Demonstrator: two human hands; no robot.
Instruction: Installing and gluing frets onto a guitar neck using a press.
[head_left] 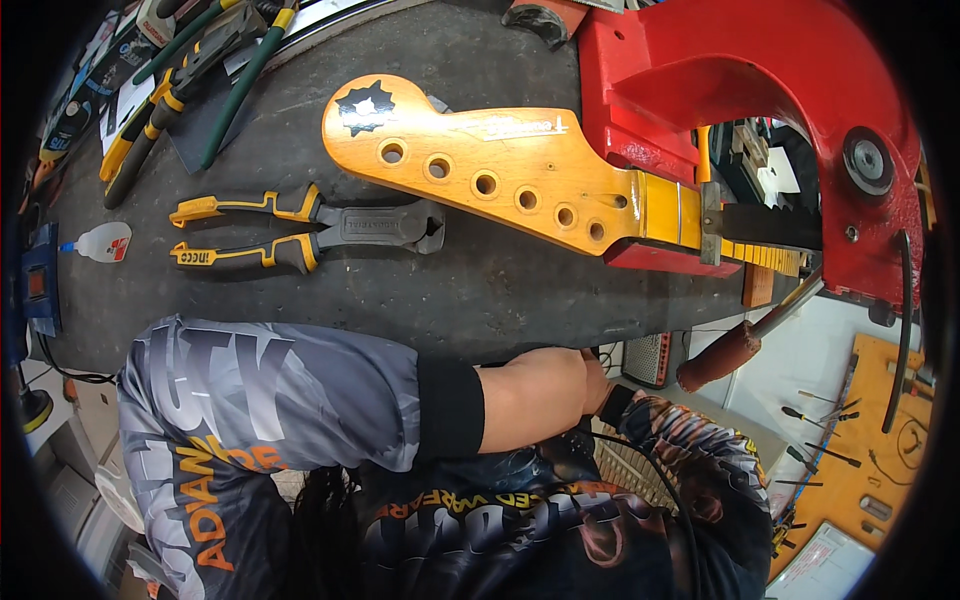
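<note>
At the near bench edge, close to the body, left hand and right hand meet or overlap; fingers on both hidden, so can't tell how far open or whether they hold anything. Guitar neck sits beyond them, well apart, six-holed headstock over the bench and fretted part running into red press, toothed black ram with metal end piece at the frets. Yellow-black cutting pliers lie left, white bottle farther left.
</note>
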